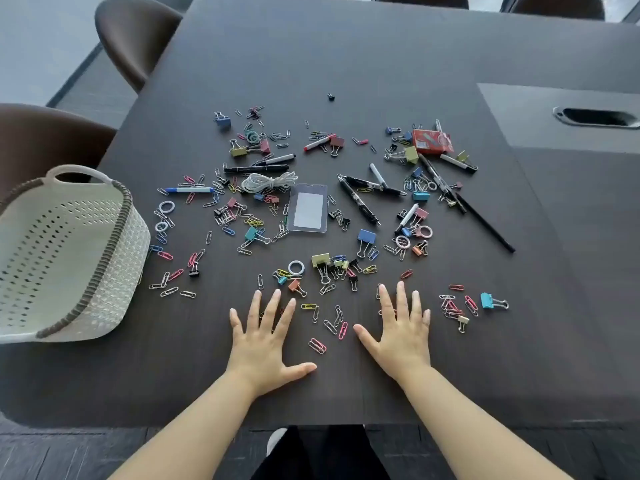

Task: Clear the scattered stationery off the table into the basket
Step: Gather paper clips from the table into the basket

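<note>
The left grip and right grip lay flat and spread, empty, by the table's near edge. They seemed poised to sweep clips into the left-edge basket.

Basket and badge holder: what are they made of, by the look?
White perforated basket with grey braided rim: looks like moulded plastic, matte; regular punched holes, woven-pattern wall. Clear rectangular badge holder: probably soft transparent plastic, glossy; see-through border, light sheen.

Dark wood-grain table; white perforated basket, grey rim; red box; multicoloured clips.
</note>
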The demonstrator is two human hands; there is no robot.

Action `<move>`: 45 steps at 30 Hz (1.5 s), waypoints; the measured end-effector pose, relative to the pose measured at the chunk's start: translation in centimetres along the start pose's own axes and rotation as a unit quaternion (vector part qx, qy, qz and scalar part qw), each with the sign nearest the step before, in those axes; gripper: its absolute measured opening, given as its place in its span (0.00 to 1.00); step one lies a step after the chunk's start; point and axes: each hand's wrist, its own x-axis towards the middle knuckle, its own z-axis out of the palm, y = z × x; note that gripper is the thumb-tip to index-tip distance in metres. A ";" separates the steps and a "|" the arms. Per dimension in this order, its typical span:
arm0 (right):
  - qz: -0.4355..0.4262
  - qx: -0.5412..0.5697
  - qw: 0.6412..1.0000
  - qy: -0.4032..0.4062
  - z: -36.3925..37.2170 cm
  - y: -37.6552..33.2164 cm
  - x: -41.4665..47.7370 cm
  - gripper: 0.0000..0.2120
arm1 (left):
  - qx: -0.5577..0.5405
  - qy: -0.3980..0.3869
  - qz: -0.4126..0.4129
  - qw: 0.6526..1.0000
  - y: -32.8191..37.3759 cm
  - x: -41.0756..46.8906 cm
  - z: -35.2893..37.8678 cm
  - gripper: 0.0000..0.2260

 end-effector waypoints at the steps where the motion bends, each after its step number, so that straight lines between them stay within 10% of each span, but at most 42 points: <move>1: 0.004 -0.010 1.000 -0.004 0.1 -0.1 0.1 0.44 | -0.005 -0.006 -0.004 1.000 0.2 0.4 0.1 0.48; 9: -0.023 -0.012 0.998 0.054 -1.2 -0.8 6.8 0.41 | -0.038 0.005 -0.027 0.999 1.2 7.2 -0.7 0.47; 21: -0.154 0.013 0.973 0.174 -2.3 -0.2 12.5 0.23 | -0.060 0.146 0.076 0.985 0.6 11.6 -0.3 0.16; 35: -0.124 0.037 0.965 0.229 -1.6 0.0 12.9 0.24 | -0.087 0.226 -0.023 0.970 1.2 11.0 -0.7 0.18; 45: -0.254 -0.014 0.909 0.331 -0.9 0.5 13.1 0.13 | -0.059 0.270 -0.004 0.961 1.6 10.4 -0.4 0.18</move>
